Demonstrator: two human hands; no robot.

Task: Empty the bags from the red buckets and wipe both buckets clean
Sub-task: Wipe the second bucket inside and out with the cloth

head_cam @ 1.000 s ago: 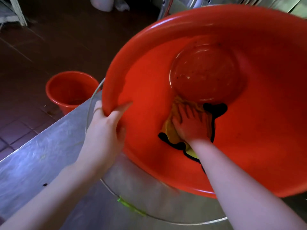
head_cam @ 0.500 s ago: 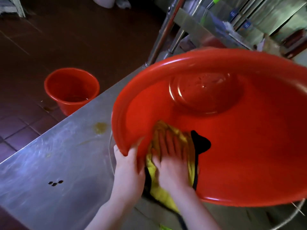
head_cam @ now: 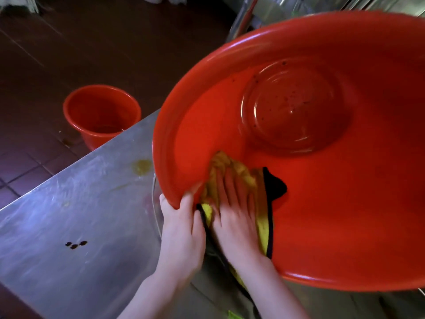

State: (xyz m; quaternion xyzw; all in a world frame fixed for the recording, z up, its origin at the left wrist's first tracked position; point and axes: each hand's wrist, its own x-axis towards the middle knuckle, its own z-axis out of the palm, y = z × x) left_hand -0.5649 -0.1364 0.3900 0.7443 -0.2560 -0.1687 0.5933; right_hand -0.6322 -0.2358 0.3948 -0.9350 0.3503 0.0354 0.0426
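A large red bucket (head_cam: 345, 203) lies tilted on its side on the steel table (head_cam: 69, 226), its mouth facing me and its specked bottom showing. My left hand (head_cam: 181, 229) grips the near-left rim, thumb inside. My right hand (head_cam: 236, 217) presses flat, fingers straight, on a yellow cloth with a black edge (head_cam: 262, 229) against the inner wall near that rim. A second, smaller red bucket (head_cam: 101, 113) stands upright on the floor beyond the table's left edge. No bags are visible.
The table carries a yellowish stain (head_cam: 141, 165) and three dark drops (head_cam: 76, 245). A wire bucket handle (head_cam: 156, 215) curves under the rim. Dark red floor tiles (head_cam: 34, 157) lie to the left, metal shelving legs (head_cam: 243, 17) behind.
My right hand drew the cloth from deep by the bucket's bottom to the near rim. My left hand slid down the rim toward it. The bucket tilted lower.
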